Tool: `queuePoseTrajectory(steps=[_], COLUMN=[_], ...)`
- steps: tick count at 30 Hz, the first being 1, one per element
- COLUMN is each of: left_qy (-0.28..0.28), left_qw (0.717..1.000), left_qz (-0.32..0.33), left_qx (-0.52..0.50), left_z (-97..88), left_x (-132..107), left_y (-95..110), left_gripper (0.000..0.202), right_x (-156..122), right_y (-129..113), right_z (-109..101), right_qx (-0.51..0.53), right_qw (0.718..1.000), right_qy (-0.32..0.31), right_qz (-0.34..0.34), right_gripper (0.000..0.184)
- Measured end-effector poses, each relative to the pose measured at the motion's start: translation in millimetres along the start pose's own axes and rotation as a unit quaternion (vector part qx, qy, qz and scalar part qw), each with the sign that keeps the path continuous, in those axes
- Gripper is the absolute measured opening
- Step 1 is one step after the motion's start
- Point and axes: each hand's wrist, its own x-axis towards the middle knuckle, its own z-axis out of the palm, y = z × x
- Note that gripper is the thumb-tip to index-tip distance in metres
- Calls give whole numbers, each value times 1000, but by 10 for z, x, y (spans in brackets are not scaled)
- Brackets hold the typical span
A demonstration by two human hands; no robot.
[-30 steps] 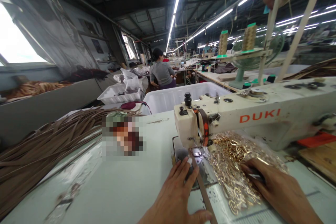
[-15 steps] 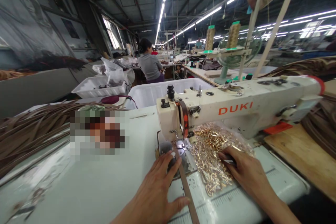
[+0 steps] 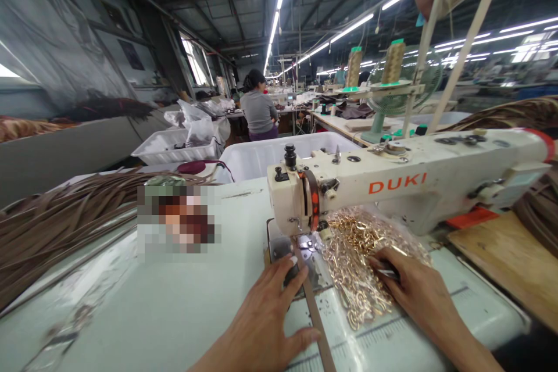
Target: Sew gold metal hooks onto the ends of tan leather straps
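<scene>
A narrow brown strap (image 3: 314, 315) runs from the front of the table up under the needle area of the white sewing machine (image 3: 349, 183). My left hand (image 3: 268, 308) lies flat beside and partly over it, fingers spread, with the fingertips near the presser foot. To the right, a clear plastic bag of gold-coloured metal hooks (image 3: 355, 267) rests under the machine arm. Against the bag's right side is my right hand (image 3: 412, 288), its fingers closed around a small dark and silver tool (image 3: 387, 271) whose kind is mostly hidden.
Brown straps (image 3: 78, 206) are piled on the left of the table. White plastic bins (image 3: 248, 157) stand behind it. Thread cones (image 3: 393, 64) sit on a stand beyond the machine. A wooden board (image 3: 501, 250) is at the right. Another person (image 3: 258, 107) works farther back.
The view has turned slightly left, so everything sits a little farther right. Both hands and the strap look nearly unchanged relative to the machine.
</scene>
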Motion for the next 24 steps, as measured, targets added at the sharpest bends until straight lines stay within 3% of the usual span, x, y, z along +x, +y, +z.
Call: queuePoseTrajectory(steps=[7,18,24], left_qy=[16,101,106], left_qw=[1000,985,980], left_qz=[10,121,159], left_qx=[-19,-66,-51], left_z=[-68,-83,-79], left_x=[-15,3,19], left_y=[17,42,55], left_gripper=[74,56,46], right_x=[7,14,4], right_y=[-18,-51,-27], right_z=[-26,-68,-53], right_qx=[-12,-15,-7], right_qw=[1000,1000,1000], right_qy=[10,15,7], right_qz=[1,-4,-13], right_gripper=[12,12,11])
